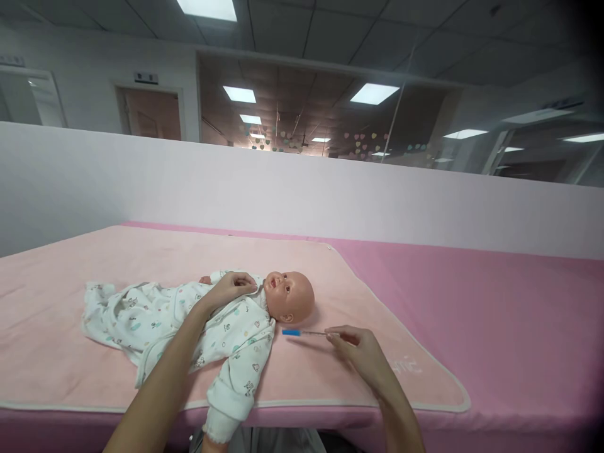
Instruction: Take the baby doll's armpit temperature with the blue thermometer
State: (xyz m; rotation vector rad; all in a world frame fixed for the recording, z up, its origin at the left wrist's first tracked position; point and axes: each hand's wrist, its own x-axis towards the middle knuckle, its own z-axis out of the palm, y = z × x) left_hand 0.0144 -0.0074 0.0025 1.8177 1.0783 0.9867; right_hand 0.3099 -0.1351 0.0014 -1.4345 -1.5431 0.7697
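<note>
A baby doll point(289, 296) in a white printed outfit point(231, 336) lies on its back, head to the right. My left hand point(236, 283) reaches across its chest, fingers pinched at the neckline, closed on the collar. Beside the doll's head, my right hand point(356, 346) grips one end of a thin clear stick with a blue end point(291, 332), which looks like a thermometer. The blue end points left, toward the doll's shoulder, and sits apart from the clothing. One sleeved doll arm hangs over the near edge.
Under the doll spreads a peach blanket point(330, 384) with a pale border, on a pink-covered table point(472, 302). A low white partition point(302, 195) runs along the far side. Beyond it are a large window and a door point(153, 114). My lap shows below the near edge.
</note>
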